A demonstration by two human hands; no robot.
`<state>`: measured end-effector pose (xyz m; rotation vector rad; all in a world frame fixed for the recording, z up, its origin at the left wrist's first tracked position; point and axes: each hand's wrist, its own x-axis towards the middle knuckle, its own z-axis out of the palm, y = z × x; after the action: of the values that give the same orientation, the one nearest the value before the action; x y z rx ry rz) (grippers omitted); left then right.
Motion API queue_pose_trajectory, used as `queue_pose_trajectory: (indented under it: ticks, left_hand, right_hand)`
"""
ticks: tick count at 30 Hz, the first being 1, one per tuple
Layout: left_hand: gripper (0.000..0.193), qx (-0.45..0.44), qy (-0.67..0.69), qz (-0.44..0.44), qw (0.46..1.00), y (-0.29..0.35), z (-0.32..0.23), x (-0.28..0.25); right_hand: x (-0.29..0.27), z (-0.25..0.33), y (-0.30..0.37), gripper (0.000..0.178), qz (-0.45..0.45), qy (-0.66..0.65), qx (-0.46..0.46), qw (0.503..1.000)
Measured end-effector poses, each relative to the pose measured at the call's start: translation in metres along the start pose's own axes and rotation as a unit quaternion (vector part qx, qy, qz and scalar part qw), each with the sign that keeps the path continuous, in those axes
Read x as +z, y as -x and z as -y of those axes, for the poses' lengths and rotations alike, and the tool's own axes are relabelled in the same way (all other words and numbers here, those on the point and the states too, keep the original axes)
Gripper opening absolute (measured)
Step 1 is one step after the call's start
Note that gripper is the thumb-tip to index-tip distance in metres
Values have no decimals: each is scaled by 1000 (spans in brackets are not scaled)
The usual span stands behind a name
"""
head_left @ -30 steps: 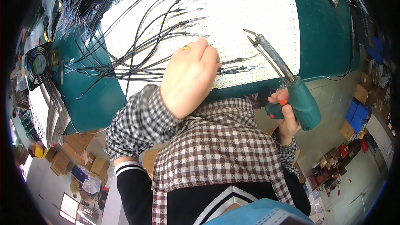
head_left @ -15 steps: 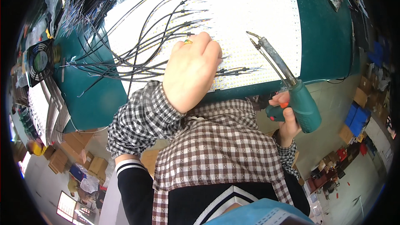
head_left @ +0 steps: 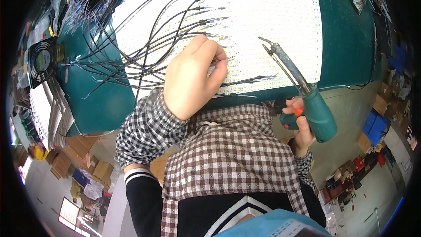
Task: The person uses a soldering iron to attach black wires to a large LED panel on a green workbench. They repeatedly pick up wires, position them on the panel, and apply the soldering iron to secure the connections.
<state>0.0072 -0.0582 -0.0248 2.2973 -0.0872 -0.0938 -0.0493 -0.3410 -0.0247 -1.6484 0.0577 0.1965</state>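
My left hand [head_left: 193, 79] is over a white LED panel [head_left: 280, 13], thumb and forefinger pinched together. What is between those fingertips is hidden; black cables [head_left: 151, 46] run under and beside the hand. Thin bare wire ends of several cables lie on the panel above it, and more come out to its right. In my right hand [head_left: 302, 136] is a green soldering gun [head_left: 322, 116], gripped by its handle with a finger at the red trigger. Its metal tip points up and left, above the panel's right part, apart from the wires.
Under the panel is a green table [head_left: 344, 44]. At its left stand a small black fan [head_left: 43, 60] and a stack of panels [head_left: 55, 114], with a bundle of loose wires [head_left: 94, 4] behind. Cardboard boxes [head_left: 103, 173] sit on the floor at the lower left.
My left hand has shifted slightly left, and its thumb now shows pressed toward the forefinger. The panel and its cables appear a little further right and up. The soldering gun has barely moved.
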Motion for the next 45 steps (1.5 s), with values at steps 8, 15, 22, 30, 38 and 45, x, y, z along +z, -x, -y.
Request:
queue_pose_trajectory:
  ticks: [8,15,22,30,38,45]
  left_hand:
    - [10,-2,40,-1,999,-8,8,1]
    - [10,28,6,-25,999,-5,8,5]
    - [15,31,10,-21,999,-7,10,4]
    - [14,20,36,-10,999,-8,12,3]
    - [10,22,26,3,999,-9,11,1]
    - [10,20,30,6,999,-9,12,1]
  right_hand:
    - [2,-3,8,47,-5,9,14,1000]
    - [2,-1,11,44,6,-10,31,999]
    - [-4,-7,16,73,26,-25,75,997]
    - [-5,-15,15,69,55,-4,28,998]
    - [-7,-16,11,70,89,25,13,996]
    - [-9,-21,14,69,90,51,7,995]
